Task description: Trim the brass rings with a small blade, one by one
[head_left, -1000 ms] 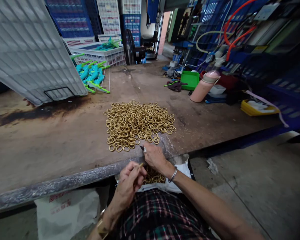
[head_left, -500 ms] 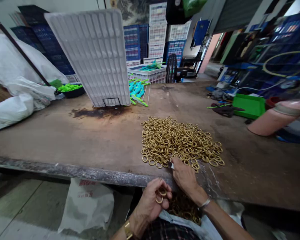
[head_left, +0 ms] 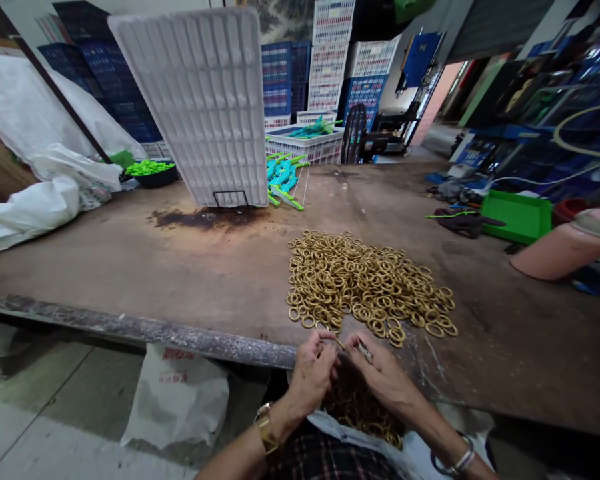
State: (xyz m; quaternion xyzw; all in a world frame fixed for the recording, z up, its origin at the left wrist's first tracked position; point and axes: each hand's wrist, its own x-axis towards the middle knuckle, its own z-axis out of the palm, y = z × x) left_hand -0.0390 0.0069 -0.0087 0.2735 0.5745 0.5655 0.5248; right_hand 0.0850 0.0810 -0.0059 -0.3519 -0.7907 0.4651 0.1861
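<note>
At the table's front edge my two hands meet over an open bag. My left hand [head_left: 313, 373] is closed, its fingertips pinching a gold-coloured ring [head_left: 339, 343]. Close against that ring is my right hand [head_left: 377, 370], its fingers also closed. A small greyish piece [head_left: 364, 351] shows at the right fingers; its kind is too small to tell. Just beyond both hands a wide pile of gold-coloured rings [head_left: 360, 283] lies on the table. More rings [head_left: 363, 417] fill the bag [head_left: 330, 427] below, between my forearms.
A tall white ribbed panel [head_left: 205, 113] stands on the brown table [head_left: 105, 267]. Behind it lie turquoise and green pieces [head_left: 283, 177]. A black bowl of green parts [head_left: 153, 175] is far left. At right are a green tray [head_left: 520, 217] and a pink cylinder [head_left: 560, 250].
My right hand has drawn back from the pile's near edge to my left hand. My left hand has risen and turned, and its fingers have closed. The view has shifted slightly.
</note>
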